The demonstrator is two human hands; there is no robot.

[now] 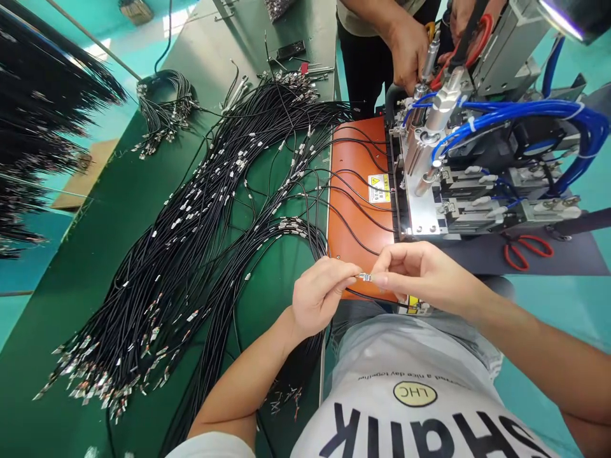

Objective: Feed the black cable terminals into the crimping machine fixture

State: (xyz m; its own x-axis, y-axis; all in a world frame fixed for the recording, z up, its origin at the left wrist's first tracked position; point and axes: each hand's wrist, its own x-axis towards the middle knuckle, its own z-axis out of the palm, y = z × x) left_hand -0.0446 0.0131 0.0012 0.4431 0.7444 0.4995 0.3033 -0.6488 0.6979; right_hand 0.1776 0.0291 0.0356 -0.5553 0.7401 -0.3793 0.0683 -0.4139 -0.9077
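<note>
My left hand (319, 296) and my right hand (416, 270) meet in front of my chest, both pinched on a small metal connector (365, 277) at the end of a thin black cable. The hands hover over the near edge of an orange plate (356, 191). Several black cables run across that plate into a metal machine (429, 191) just beyond my right hand.
A big spread of black cables with metal terminals (191, 242) covers the green table (71, 273) to my left. Red-handled scissors (525, 249) lie on a dark mat at right. Another person's hand (408, 51) works at the machine's top among blue hoses (525, 114).
</note>
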